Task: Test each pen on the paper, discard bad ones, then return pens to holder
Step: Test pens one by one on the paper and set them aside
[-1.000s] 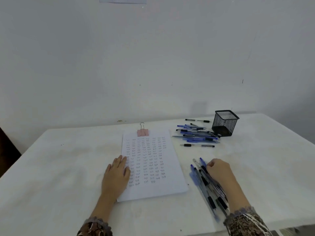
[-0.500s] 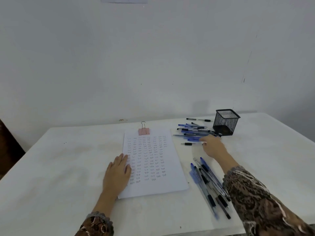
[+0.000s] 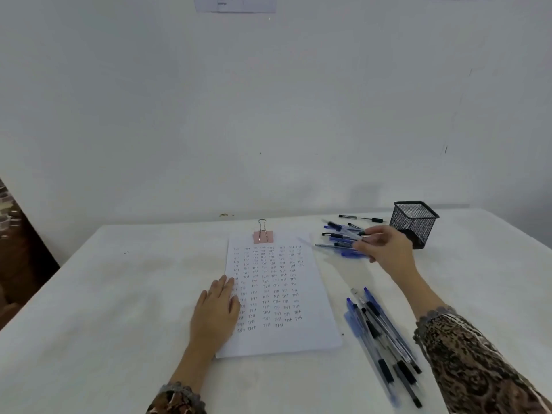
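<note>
Motion blur at the right hand (image 3: 385,249) over the far pen pile (image 3: 340,237) prevents confirming any grip, the left hand (image 3: 216,312) covers the left edge of the paper (image 3: 283,294), and the picture's top edge crops the wall notice (image 3: 234,3).

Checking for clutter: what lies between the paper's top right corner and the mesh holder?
In the head view, a loose pile of pens lies between paper and mesh holder, the right hand over it, fingers pinching one.
</note>
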### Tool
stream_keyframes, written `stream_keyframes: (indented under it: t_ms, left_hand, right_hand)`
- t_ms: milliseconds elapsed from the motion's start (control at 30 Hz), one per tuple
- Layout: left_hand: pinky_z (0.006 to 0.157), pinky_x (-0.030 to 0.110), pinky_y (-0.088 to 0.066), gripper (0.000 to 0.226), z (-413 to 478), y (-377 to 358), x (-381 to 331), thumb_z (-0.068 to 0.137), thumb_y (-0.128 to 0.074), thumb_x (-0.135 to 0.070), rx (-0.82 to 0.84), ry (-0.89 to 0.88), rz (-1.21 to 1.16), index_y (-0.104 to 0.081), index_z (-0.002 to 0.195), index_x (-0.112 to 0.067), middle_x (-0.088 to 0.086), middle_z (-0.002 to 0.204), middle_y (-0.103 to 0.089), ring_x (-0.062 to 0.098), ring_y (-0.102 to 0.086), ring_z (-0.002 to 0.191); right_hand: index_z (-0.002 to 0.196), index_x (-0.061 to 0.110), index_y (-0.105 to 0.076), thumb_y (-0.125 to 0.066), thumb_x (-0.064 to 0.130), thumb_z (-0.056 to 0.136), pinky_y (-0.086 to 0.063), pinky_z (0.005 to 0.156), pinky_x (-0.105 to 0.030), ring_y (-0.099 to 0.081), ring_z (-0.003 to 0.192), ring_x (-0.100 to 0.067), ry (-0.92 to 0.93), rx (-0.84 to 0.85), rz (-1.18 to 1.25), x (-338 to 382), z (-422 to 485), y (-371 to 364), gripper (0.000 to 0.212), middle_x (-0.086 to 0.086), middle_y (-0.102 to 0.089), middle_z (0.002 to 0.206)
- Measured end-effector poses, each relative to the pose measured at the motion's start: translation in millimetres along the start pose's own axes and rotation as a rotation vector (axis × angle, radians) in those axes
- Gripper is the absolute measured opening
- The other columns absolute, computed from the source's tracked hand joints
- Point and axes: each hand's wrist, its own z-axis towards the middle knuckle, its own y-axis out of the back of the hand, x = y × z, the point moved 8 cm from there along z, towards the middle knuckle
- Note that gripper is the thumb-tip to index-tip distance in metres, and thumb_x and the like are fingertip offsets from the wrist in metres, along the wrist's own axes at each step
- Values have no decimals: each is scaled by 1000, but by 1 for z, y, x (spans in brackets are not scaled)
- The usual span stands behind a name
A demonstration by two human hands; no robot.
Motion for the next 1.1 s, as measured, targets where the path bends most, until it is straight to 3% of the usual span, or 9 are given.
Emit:
stream_keyframes:
  t_ms: [167, 300, 433, 533, 633, 800, 967, 1033, 1100]
  left_hand:
    - [115, 27, -3, 87, 1, 0, 2, 70, 8, -53, -1, 7, 7, -19, 146, -21, -4, 155, -14, 12, -10, 142]
    - [115, 27, -3, 96, 0, 0, 3, 62, 10, -55, -12, 11, -27, -22, 145, -21, -3, 154, -16, 12, -11, 142]
    - [115, 27, -4, 94, 1, 0, 4, 64, 9, -55, -27, 1, -40, -23, 145, -20, -3, 154, -18, 13, -12, 142]
    - [114, 27, -4, 93, 1, 0, 4, 65, 8, -55, -41, -3, -52, -25, 144, -20, -2, 153, -19, 13, -14, 142]
    - [114, 26, -4, 91, 1, 0, 4, 66, 8, -54, -51, -7, -46, -26, 144, -20, -2, 153, -20, 13, -16, 142]
    - [113, 24, -2, 91, 1, 3, 4, 66, 9, -53, -59, -8, -34, -24, 144, -22, -4, 154, -18, 12, -16, 141]
    - [111, 23, -2, 89, 1, 3, 4, 68, 6, -54, -83, -15, -56, -28, 143, -21, -3, 152, -22, 13, -19, 141]
    - [111, 23, -2, 88, 2, 2, 4, 69, 5, -54, -90, -17, -62, -29, 143, -21, -3, 152, -22, 12, -19, 141]
    - [111, 22, -1, 88, 3, 1, 5, 68, 7, -54, -83, -17, -48, -26, 144, -22, -6, 153, -20, 11, -18, 141]
  right_hand:
    - [73, 9, -64, -75, 1, 71, -47, 47, -17, -53, 43, -7, -42, 18, 380, 32, -5, -23, 14, 5, -63, 54]
    - [89, 15, -56, -64, -10, 78, -47, 47, -17, -58, 50, -7, -141, 5, 761, 30, -10, -47, 28, 3, -67, 64]
    - [79, 20, -55, -59, 14, 81, -56, 65, -27, -63, 67, -13, -301, 61, 1190, 19, -17, -84, 8, 4, -62, 70]
    - [68, 23, -53, -61, 26, 71, -50, 61, -28, -48, 46, -16, -383, -26, 1493, 1, -25, -106, 9, 2, -46, 54]
    - [55, 20, -47, -40, 44, 81, -22, 47, -21, -25, 38, -15, -455, -202, 1528, -25, -35, -115, 37, 3, -29, 46]
    - [47, 19, -59, -40, 25, 66, -14, 42, -12, -18, 29, -12, -495, -332, 1571, -39, -41, -119, 28, 4, -24, 36]
    - [83, 16, -60, -59, 39, 75, -23, 32, -17, -28, 30, -5, -465, -257, 1601, -26, -28, -118, 24, 7, -48, 47]
    - [101, 12, -57, -51, 21, 91, -38, 35, -13, -50, 37, -5, -532, -225, 1618, -28, -23, -125, 14, -2, -63, 68]
    - [106, 6, -58, -34, 31, 101, -52, 44, -21, -66, 59, -18, -606, -175, 1593, -36, -19, -136, 35, -13, -66, 89]
